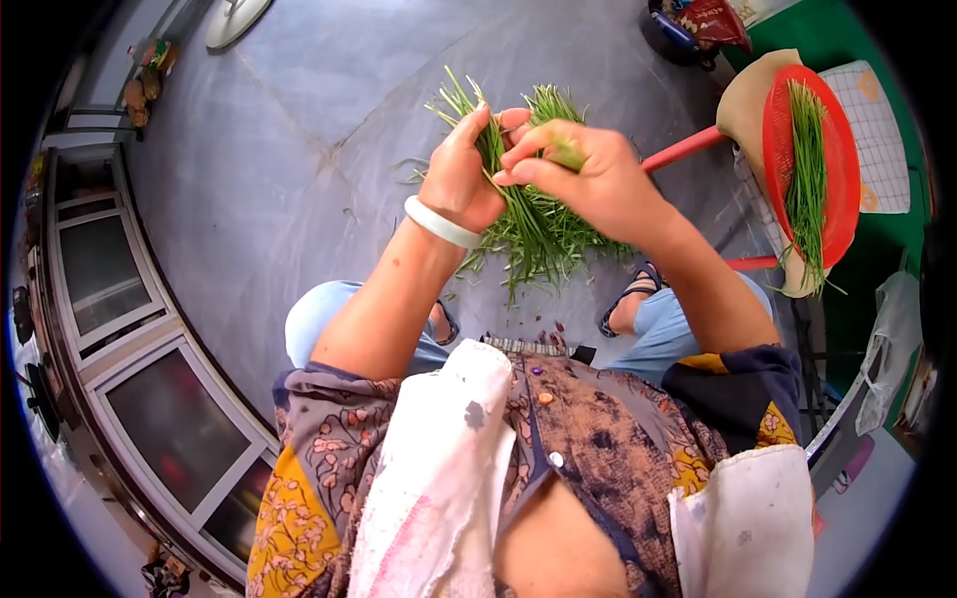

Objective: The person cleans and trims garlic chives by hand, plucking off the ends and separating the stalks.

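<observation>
My left hand point(461, 179) is closed around a bunch of green chives point(525, 221), its stalk ends sticking up past the fingers and its leaves hanging down to the right. A pale bangle point(442, 223) circles the left wrist. Beside it, my right hand point(610, 184) is curled, thumb and forefinger pinched together at the edge of the bunch. Something green shows in the fold of its fingers, too small to name. Below both hands, a loose heap of chives and trimmings point(578, 234) lies on the grey floor, partly hidden by the hands.
To the right, a red plastic colander point(849, 164) holds a bundle of long chives point(805, 164). It rests on a seat with red legs point(688, 148). A dark pot point(673, 35) stands at the upper right. Glass-panelled cabinets point(100, 264) run along the left.
</observation>
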Tool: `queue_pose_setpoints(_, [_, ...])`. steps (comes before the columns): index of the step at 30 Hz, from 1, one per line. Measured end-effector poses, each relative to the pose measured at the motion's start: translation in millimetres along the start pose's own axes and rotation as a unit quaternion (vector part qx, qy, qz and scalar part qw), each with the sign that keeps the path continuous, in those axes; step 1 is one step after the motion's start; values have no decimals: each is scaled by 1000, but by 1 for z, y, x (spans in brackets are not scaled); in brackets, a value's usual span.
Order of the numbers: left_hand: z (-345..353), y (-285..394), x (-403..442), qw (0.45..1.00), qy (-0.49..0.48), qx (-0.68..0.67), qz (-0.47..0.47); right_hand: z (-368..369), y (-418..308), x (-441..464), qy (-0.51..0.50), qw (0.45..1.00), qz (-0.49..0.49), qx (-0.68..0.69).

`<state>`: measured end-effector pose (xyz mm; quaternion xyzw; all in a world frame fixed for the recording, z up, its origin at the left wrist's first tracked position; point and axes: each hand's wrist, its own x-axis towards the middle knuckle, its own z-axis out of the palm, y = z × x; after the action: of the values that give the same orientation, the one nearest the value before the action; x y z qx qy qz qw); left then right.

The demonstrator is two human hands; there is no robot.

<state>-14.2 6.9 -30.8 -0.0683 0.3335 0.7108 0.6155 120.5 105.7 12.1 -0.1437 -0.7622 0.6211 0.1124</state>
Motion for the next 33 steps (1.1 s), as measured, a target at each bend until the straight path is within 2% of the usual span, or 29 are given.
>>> queue_pose_setpoints(2, [3, -2, -2, 1000, 7, -9, -16, 9, -8, -2, 12, 992, 5, -123])
queue_pose_setpoints(5, [3, -5, -1, 999, 22, -17, -27, 21, 9, 0, 69, 952, -158, -251])
queue_pose_setpoints(8, [-5, -8, 3, 999, 20, -30, -21, 17, 14, -1, 26, 957, -123, -261])
queue_pose_setpoints(11, [-2, -8, 1, 1000, -7, -23, -16, 14, 8, 1, 21, 982, -51, -182])
queue_pose_setpoints(14, [-7, -9, 5, 997, -63, -37, -35, 11, 7, 1, 17, 980, -39, -195])
queue_pose_setpoints(17, [-9, -11, 8, 996, -58, -50, -46, 11, 3, 1, 33, 983, -68, -168])
queue_pose_setpoints(20, [-12, -10, 11, 999, -41, -10, 11, 5, 16, 6, 45, 998, -10, 35])
queue_pose_setpoints(21, [-8, -7, 9, 999, -24, 8, 21, 1, 15, 10, 71, 995, -29, 71])
queue_pose_setpoints(24, [-8, -5, 7, 999, -8, 8, 31, -23, -7, 10, 92, 953, 144, 250])
queue_pose_setpoints(25, [-11, -3, 8, 997, 19, 47, 50, -29, 2, 11, 111, 938, 138, 300])
queue_pose_setpoints(28, [-22, 2, 10, 978, 86, 158, 103, -41, -3, 11, 140, 925, 126, 331])
queue_pose_setpoints(30, [-26, 5, 11, 969, 138, 164, 123, -47, -7, 10, 145, 922, 130, 335])
queue_pose_setpoints(33, [-21, 13, 6, 970, 109, 176, 127, -50, -6, 9, 144, 919, 134, 343])
